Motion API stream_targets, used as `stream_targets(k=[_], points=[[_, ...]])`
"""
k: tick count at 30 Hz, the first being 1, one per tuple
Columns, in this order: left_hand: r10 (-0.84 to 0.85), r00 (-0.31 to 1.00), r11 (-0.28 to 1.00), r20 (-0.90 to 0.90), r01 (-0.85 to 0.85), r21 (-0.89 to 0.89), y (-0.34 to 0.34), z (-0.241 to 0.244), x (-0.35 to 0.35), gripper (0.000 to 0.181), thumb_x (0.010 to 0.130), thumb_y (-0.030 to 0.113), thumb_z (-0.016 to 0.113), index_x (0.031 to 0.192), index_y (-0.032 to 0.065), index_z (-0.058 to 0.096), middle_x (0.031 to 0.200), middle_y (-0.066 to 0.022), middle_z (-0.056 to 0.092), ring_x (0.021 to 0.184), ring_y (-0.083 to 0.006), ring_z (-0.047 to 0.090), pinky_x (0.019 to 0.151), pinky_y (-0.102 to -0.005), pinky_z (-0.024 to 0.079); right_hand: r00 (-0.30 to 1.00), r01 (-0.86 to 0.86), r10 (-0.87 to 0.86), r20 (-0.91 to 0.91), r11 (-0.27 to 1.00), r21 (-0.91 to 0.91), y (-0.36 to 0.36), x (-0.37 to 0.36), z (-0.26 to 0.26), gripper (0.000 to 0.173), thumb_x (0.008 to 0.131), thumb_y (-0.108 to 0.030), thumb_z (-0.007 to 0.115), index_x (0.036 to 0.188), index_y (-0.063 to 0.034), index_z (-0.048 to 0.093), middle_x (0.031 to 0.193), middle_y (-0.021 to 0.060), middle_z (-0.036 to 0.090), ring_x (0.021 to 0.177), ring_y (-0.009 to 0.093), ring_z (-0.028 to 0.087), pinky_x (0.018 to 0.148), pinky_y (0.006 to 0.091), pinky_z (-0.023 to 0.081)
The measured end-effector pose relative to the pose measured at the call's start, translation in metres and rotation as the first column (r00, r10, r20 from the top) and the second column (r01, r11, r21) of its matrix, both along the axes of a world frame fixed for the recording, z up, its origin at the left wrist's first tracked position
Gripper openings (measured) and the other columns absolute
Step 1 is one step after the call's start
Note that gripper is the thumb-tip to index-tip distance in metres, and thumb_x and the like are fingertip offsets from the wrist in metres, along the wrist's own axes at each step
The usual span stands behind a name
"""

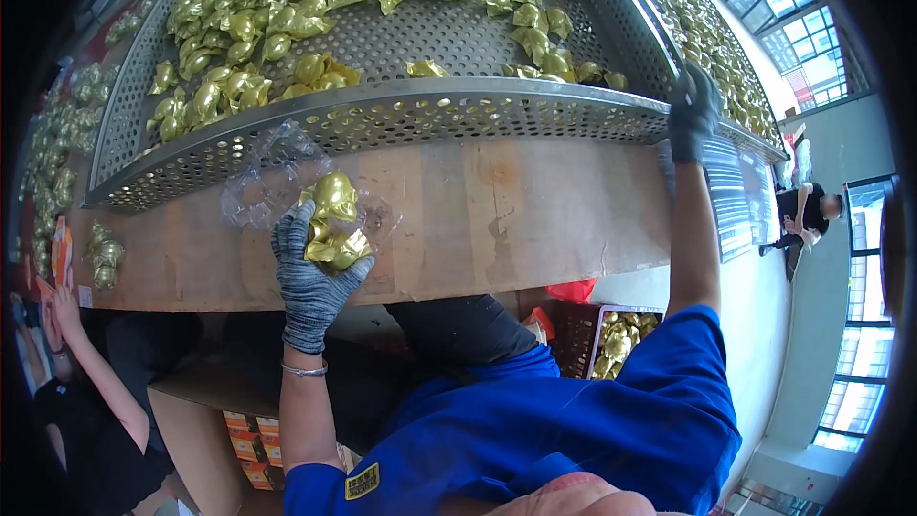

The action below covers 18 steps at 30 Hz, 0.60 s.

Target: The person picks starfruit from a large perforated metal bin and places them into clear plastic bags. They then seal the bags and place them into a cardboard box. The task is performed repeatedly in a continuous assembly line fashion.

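Note:
My left hand (315, 279), in a grey striped knit glove, holds egg-shaped pieces wrapped in gold foil (335, 199). They are above a clear plastic tray (269, 190) on the worktable, and the hand hides part of that tray. In a dark glove, my right hand (693, 118) reaches far forward to the right front corner of a perforated metal tray (430, 111). It overlaps the metal rim there; its fingers are partly hidden, so its grip is unclear. Many gold-wrapped pieces (243, 29) lie loose in the metal tray.
Stacked clear plastic trays (723, 193) stand at the worktable's (501, 215) right end. Below it is a crate (620, 337) of gold pieces, and an open cardboard box (193, 437) holds orange packs. A co-worker's hand (66, 315) is at left; another person (806, 215) is far right.

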<state>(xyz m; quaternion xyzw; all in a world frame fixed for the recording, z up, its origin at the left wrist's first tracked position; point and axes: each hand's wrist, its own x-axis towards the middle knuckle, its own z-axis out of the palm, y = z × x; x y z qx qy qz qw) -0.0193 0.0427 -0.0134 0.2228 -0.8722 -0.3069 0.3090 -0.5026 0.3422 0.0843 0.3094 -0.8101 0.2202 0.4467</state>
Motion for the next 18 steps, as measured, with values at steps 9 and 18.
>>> stream_targets(k=[9, 18], points=[[-0.015, 0.996, 1.000, -0.086, 0.014, -0.015, -0.002, -0.010, -0.009, 0.088, 0.057, 0.029, 0.087, 0.131, 0.0067, 0.045, 0.120, -0.0154, 0.051, 0.113, -0.0332, 0.049, 0.099, -0.0431, 0.041, 0.806, -0.420, -0.437, 0.399, 0.052, 0.906, -0.200, -0.090, -0.067, 0.045, 0.082, -0.024, 0.063, 0.124, -0.0107, 0.056, 0.116, 0.0121, 0.063, 0.104, 0.029, 0.059, 0.094, 0.0406, 0.044], [-0.076, 0.997, 0.993, -0.028, 0.073, -0.090, -0.018, 0.008, 0.014, 0.083, 0.057, 0.033, 0.084, 0.128, 0.0072, 0.049, 0.120, -0.0159, 0.053, 0.111, -0.0356, 0.050, 0.099, -0.0433, 0.041, 0.311, -0.837, -0.358, 0.880, 0.336, 0.433, -0.163, -0.155, -0.100, 0.050, 0.078, -0.011, 0.066, 0.125, -0.0100, 0.052, 0.111, 0.0069, 0.060, 0.097, 0.021, 0.055, 0.085, 0.0320, 0.045]])
